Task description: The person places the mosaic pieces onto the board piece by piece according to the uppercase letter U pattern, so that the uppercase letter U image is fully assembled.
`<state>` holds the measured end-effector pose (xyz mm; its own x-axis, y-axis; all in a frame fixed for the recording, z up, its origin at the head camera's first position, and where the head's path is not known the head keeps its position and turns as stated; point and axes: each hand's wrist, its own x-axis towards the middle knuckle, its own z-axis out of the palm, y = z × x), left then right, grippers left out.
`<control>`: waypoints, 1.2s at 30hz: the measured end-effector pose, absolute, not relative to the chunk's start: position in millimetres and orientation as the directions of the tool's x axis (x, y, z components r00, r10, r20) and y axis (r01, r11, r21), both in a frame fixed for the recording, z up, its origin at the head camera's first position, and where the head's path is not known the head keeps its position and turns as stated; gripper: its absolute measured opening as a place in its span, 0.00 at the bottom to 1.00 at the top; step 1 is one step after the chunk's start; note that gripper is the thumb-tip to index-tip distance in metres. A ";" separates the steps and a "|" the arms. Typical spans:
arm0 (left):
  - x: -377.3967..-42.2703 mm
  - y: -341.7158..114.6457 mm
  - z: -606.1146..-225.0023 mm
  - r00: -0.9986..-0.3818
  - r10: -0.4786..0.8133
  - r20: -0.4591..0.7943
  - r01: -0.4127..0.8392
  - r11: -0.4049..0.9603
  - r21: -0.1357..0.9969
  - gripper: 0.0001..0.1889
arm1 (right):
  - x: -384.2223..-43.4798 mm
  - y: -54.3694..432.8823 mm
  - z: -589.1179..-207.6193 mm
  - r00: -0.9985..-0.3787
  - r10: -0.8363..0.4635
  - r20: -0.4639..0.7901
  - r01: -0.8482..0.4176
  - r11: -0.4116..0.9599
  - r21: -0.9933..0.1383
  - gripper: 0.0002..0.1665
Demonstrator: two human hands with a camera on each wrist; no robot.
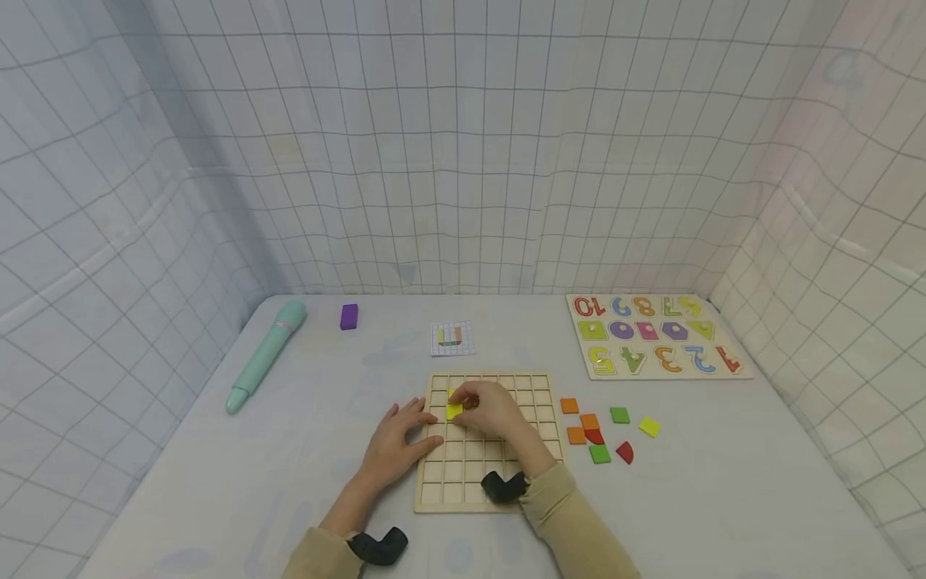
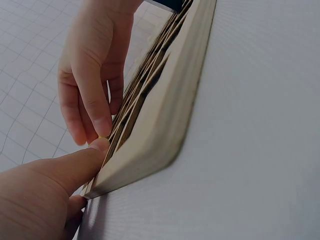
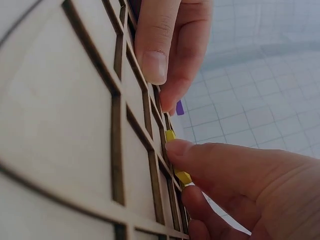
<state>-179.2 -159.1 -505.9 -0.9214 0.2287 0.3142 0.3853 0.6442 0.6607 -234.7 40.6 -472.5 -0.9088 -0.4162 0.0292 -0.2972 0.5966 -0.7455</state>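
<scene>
A wooden grid board (image 1: 473,508) lies in front of me. My right hand (image 1: 492,412) reaches over its upper left part, thumb and curled fingers pinching a yellow square tile (image 1: 454,411) at a cell. In the right wrist view more yellow (image 3: 170,135) shows beyond that thumb; the fingers hide part of it. My left hand (image 1: 394,447) rests at the board's left edge with fingers loosely spread, its thumb over the rim near the right fingertips.
Right of the board lie loose orange tiles (image 1: 569,406), green tiles (image 1: 620,415), a yellow tile (image 1: 649,427) and red quarter-round pieces (image 1: 625,453). Behind are a pattern card (image 1: 452,338), a purple block (image 1: 349,317) and a number puzzle (image 1: 654,338). A mint tube-shaped object (image 1: 266,355) lies left.
</scene>
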 end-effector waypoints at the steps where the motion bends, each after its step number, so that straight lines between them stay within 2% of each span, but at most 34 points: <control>1: -179.3 -159.1 -506.2 -0.921 0.228 0.315 0.385 0.645 0.660 0.16 | -234.6 40.4 -472.8 -0.910 -0.414 0.028 -0.296 0.599 -0.744 0.13; 19: -179.4 -158.7 -504.6 -0.926 0.229 0.299 0.374 0.650 0.662 0.17 | -233.0 40.4 -474.0 -0.909 -0.412 0.070 -0.319 0.577 -0.752 0.12; 36: -179.5 -159.3 -506.3 -0.923 0.231 0.307 0.381 0.647 0.660 0.17 | -232.4 40.5 -471.8 -0.911 -0.411 0.040 -0.297 0.584 -0.755 0.13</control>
